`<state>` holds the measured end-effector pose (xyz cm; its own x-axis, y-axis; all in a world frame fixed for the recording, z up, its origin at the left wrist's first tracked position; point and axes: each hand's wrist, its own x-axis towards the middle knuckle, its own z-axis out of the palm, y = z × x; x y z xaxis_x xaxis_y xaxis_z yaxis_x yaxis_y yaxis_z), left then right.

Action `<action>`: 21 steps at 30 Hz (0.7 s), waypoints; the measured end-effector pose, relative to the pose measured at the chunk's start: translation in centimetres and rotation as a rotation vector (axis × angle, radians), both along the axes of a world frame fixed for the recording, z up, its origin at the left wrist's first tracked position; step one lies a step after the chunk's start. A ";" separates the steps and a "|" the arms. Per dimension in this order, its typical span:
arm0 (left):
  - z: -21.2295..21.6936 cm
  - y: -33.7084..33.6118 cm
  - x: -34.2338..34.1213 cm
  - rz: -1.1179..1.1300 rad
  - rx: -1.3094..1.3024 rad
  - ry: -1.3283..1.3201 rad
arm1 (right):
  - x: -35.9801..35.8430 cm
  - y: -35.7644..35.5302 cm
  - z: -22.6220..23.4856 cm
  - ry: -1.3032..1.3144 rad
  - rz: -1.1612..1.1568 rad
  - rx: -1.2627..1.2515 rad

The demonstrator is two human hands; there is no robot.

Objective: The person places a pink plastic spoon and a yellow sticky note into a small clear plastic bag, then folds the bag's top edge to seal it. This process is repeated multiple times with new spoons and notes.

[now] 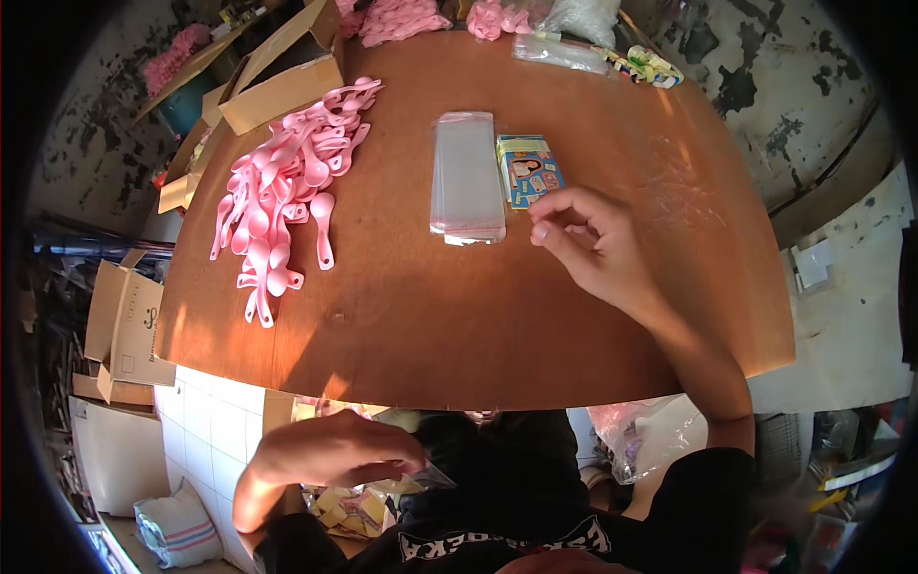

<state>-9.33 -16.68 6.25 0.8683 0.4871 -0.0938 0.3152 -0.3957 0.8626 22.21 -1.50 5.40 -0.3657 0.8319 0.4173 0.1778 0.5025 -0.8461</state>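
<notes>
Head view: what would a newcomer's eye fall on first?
The heap of pink spoons on the left of the brown table stands out first. Next come the clear plastic sleeves near the table's middle, and the blue printed cards just right of them, near the right hand.

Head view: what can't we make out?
All in the head view:
Left hand: its own back hides the fingertips, so its grip on the clear plastic can't be told.
Card stack: lower right corner covered by the right hand.
Pink spoons: count lost to overlap.
Pink bundle: cut off by the top edge.
</notes>
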 end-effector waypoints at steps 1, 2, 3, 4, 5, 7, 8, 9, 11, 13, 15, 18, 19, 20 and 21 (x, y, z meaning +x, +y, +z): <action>-1.4 -2.6 -1.3 0.176 -0.026 0.069 | -0.7 0.2 0.0 -0.069 0.029 0.187; -3.7 -4.7 -3.2 0.298 0.075 0.278 | -1.6 0.1 -0.3 -0.050 0.045 0.184; -5.9 -5.5 -4.2 0.435 0.122 0.394 | -1.6 -0.2 -1.0 -0.190 0.043 0.292; -8.0 -6.4 -5.1 0.572 0.169 0.510 | -1.6 -0.4 -1.7 -0.332 0.043 0.399; -9.9 -8.3 -5.9 0.595 0.273 0.684 | -2.0 -0.6 -2.1 -0.376 0.055 0.432; -11.6 -10.8 -6.4 0.597 0.158 0.922 | -3.0 -0.2 -2.3 -0.498 0.015 0.592; -11.6 -11.3 -6.1 0.643 -0.101 0.863 | -3.2 0.0 -2.3 -0.637 -0.037 0.755; -11.5 -11.4 -5.5 0.637 -0.141 0.682 | -3.2 0.4 -3.2 -0.684 -0.024 0.733; -11.1 -10.7 -3.7 0.590 -0.232 0.462 | -3.6 0.8 -4.1 -0.733 -0.047 0.722; -7.9 -8.6 -0.9 0.541 -0.266 0.279 | -3.9 1.1 -4.8 -0.782 -0.071 0.711; -5.5 -6.8 0.6 0.507 -0.236 0.140 | -3.8 0.9 -4.9 -0.811 -0.099 0.710; -1.9 -2.6 2.3 0.389 0.175 -0.283 | -3.9 0.8 -4.7 -0.740 -0.147 0.738; -1.0 -0.7 2.6 0.414 0.339 -0.265 | -3.9 0.8 -4.6 -0.740 -0.145 0.741; -0.3 1.3 3.2 0.502 0.493 -0.224 | -3.7 0.6 -4.2 -0.719 -0.145 0.737; 0.2 3.6 3.7 0.573 0.652 -0.172 | -3.6 0.4 -3.8 -0.693 -0.143 0.736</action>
<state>-5.60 -13.11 6.48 0.4504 0.7627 0.4642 0.5026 -0.6463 0.5742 18.63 -1.10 1.58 -0.6385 0.5095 0.5769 0.6099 0.7921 -0.0245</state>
